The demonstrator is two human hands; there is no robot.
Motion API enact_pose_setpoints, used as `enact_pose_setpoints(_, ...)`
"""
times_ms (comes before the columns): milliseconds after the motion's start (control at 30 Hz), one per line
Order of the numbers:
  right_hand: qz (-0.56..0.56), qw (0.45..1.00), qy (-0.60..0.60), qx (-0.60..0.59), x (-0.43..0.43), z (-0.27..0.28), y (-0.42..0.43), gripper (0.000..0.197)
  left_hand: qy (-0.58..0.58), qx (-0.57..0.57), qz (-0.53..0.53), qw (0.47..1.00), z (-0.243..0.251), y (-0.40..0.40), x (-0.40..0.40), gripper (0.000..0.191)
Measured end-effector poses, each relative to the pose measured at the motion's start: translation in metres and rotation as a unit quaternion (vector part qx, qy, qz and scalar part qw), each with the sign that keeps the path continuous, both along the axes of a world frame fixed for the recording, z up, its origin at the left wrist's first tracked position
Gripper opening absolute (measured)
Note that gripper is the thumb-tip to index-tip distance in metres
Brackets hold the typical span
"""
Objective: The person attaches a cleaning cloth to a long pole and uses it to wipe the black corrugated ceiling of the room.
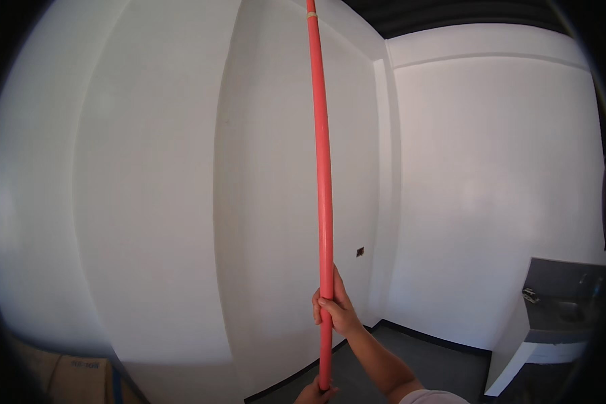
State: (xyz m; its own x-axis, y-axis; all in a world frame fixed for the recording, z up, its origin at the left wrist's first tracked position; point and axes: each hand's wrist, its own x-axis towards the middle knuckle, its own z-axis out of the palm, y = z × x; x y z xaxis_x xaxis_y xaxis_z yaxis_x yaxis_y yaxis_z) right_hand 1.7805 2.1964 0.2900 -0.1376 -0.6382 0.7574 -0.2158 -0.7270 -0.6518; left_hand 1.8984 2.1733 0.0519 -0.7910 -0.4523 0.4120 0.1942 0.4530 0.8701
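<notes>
A long red pole rises almost upright through the middle of the view, and its top runs out of the frame. Near the upper edge a pale band or joint circles it. My right hand wraps around the lower part of the pole, the forearm coming in from the bottom right. Lower down, at the bottom edge, my left hand grips the pole near its lower end; part of that hand is cut off. What the pole's upper end carries or touches is hidden.
White walls surround me, with a projecting column at left. An uncovered electrical box sits in the wall. At right stands a counter with a sink. Brown cardboard lies lower left. A black baseboard edges the grey floor.
</notes>
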Motion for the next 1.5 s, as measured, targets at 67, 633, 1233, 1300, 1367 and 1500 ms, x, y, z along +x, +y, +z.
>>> enact_pose_setpoints(67, -0.039, 0.999, 0.005, -0.017, 0.010, -0.001, 0.005, 0.077, 0.006, 0.177, -0.120, 0.977, -0.006, -0.009, 0.001, 0.033)
enact_pose_setpoints(633, -0.533, 0.844, -0.011, -0.050, -0.039, 0.031, 0.063, 0.074, -0.005, 0.211, -0.342, 0.916, 0.014, -0.005, -0.098, 0.021)
enact_pose_setpoints(1233, -0.691, 0.720, 0.059, -0.027, -0.277, 0.010, 0.076, 0.068, 0.013, 0.245, -0.593, 0.767, -0.016, 0.074, -0.403, 0.038)
enact_pose_setpoints(1300, -0.694, 0.717, 0.057, -0.032, -0.280, 0.021, 0.086, 0.067, 0.023, 0.246, -0.610, 0.753, -0.007, 0.086, -0.412, 0.040)
enact_pose_setpoints(1367, -0.714, 0.696, 0.068, -0.035, -0.286, 0.023, 0.094, 0.067, -0.011, 0.241, -0.612, 0.753, -0.001, 0.093, -0.413, 0.041)
enact_pose_setpoints(1500, -0.728, 0.682, 0.063, -0.034, -0.282, 0.032, 0.094, 0.066, -0.015, 0.226, -0.619, 0.752, 0.010, 0.094, -0.420, 0.042)
